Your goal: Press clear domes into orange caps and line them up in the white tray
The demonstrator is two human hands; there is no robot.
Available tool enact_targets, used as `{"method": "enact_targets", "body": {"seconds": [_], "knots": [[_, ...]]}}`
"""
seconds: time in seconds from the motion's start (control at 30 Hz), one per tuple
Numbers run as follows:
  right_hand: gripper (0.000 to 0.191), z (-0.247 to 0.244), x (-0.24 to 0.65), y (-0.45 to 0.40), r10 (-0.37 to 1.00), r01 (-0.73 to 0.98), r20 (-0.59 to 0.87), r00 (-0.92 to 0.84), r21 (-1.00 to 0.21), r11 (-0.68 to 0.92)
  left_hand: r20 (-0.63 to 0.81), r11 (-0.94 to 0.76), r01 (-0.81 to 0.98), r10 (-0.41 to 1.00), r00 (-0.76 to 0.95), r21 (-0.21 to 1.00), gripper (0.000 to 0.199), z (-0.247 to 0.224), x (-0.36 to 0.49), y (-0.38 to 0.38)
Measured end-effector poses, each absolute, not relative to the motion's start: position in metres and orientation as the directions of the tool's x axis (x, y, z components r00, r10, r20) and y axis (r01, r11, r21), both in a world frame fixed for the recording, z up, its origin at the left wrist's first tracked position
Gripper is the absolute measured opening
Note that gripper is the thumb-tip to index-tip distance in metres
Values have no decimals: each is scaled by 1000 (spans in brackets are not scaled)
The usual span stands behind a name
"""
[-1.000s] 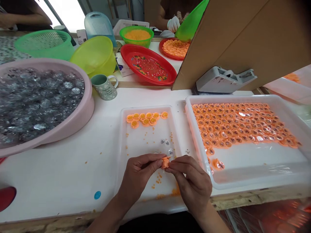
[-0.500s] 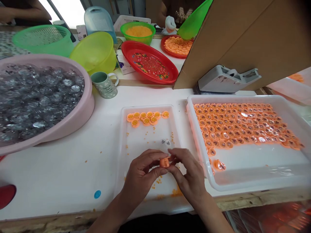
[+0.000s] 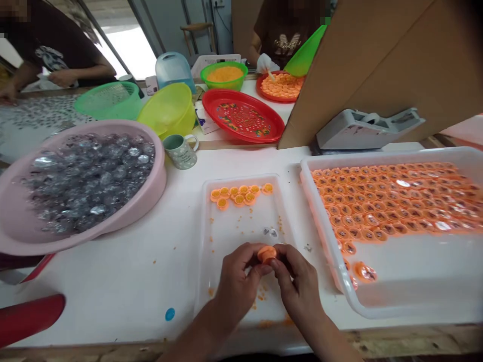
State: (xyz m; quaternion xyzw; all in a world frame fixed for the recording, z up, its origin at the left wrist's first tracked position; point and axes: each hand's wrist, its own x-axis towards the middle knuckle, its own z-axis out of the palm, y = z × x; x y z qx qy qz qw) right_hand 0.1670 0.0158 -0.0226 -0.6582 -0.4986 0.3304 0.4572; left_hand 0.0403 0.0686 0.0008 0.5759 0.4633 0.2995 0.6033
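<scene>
Between the fingertips of both hands is a small orange plastic cup-shaped piece (image 3: 267,253). My left hand (image 3: 237,279) pinches it from the left, and my right hand (image 3: 300,281) grips it from the right. Both are above the near half of a shallow white tray (image 3: 230,241). At that tray's far end sit several orange cups (image 3: 239,199) with yellow contents, and loose yellow grains are scattered about. Two small clear discs (image 3: 269,232) with dark marks lie just beyond my fingers. What is inside the held piece is hidden.
To the right, a larger white tray (image 3: 411,301) holds rows of orange pieces. A pink basin (image 3: 158,188) of clear domed pieces stands left, near a mug (image 3: 181,153). Behind are a red tray (image 3: 245,118), a tape dispenser (image 3: 366,130) and cardboard (image 3: 362,60). Two people sit opposite.
The view has shifted, so the table things appear lower and further right. The orange piece has been tilted in my fingers, showing its rounded side; both hands keep hold of it.
</scene>
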Motion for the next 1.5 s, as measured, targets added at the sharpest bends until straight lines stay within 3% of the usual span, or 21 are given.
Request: {"method": "enact_targets", "body": {"seconds": [0.07,0.17,0.23,0.33,0.5,0.67,0.83,1.0,1.1,1.13,1.23,1.3,1.4,1.5], "knots": [[21,-19,190,17,952,283,-66,299,-947,-155,-211,85,297,881,424,951,16,1,35,90],[32,-10,259,8,869,270,-83,489,-932,-241,76,-191,525,970,233,829,15,-11,21,135],[37,-4,317,-8,762,356,-83,643,-847,-394,160,-223,534,974,163,816,13,-29,14,165],[27,-5,386,-31,684,438,-148,715,-668,-602,161,-207,567,978,132,797,20,-55,6,192],[0,-35,415,-34,685,478,-274,675,-546,-688,105,-169,778,986,132,606,20,-67,1,198],[10,-50,397,-10,719,520,-328,613,-518,-680,140,-269,831,963,230,486,16,-58,9,195],[17,-51,384,2,719,547,-321,616,-482,-684,128,-318,819,947,293,477,16,-53,12,196],[18,-29,369,-12,684,583,-188,705,-395,-710,47,-329,800,934,354,503,4,-33,16,169],[17,-10,330,-12,741,604,-138,657,-491,-627,-27,-349,742,896,442,572,13,-10,25,136],[17,-4,311,-10,788,594,-143,599,-580,-558,-51,-344,655,862,505,673,16,-3,29,125],[22,6,248,4,915,386,-222,336,-854,-349,-40,-337,478,783,620,811,26,16,37,98],[23,5,214,14,942,170,-274,193,-936,-307,-8,-370,438,757,653,819,31,24,36,87],[26,-4,188,20,931,-151,-351,98,-930,-335,7,-333,416,788,616,846,30,24,27,80],[31,-14,177,15,894,-362,-444,60,-844,-395,-163,1,341,880,446,940,39,12,15,71]]}}
